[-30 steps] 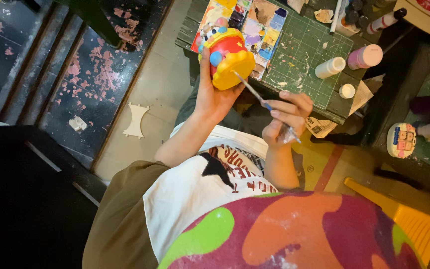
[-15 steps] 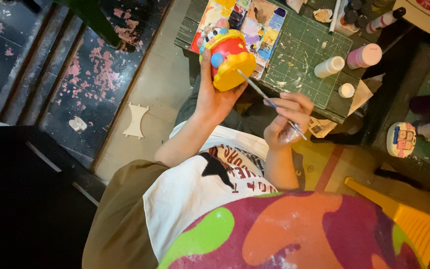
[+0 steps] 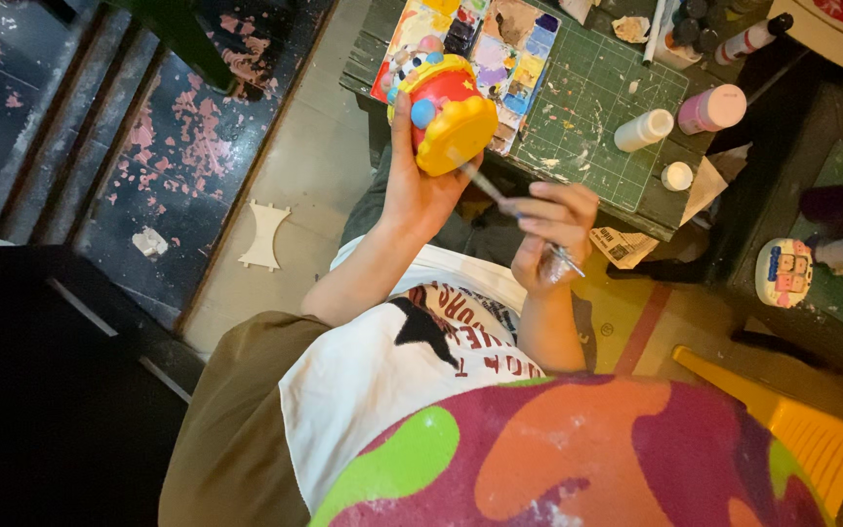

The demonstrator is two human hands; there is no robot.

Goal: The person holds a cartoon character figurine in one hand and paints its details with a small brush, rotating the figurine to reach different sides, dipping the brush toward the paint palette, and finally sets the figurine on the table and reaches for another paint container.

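My left hand [image 3: 420,185] grips the figure [image 3: 446,109] at upper centre; right fingers [image 3: 548,210] pinch the brush [image 3: 500,195]; I'd brace wrists, stroke lightly.

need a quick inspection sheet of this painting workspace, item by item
surface: green cutting mat on a dark table, speckled with paint.
job's things: painted figurine, red and yellow with blue dots, held up over the table edge; thin paintbrush with its tip at the yellow base.
clutter: paint-smeared palette sheet; white bottle and pink bottle lying on the mat; small white cap.
grippers: left hand grips the figurine from below; right hand pinches the brush.
cables: nothing seen.
surroundings: flat wooden cutout on the floor; orange chair.
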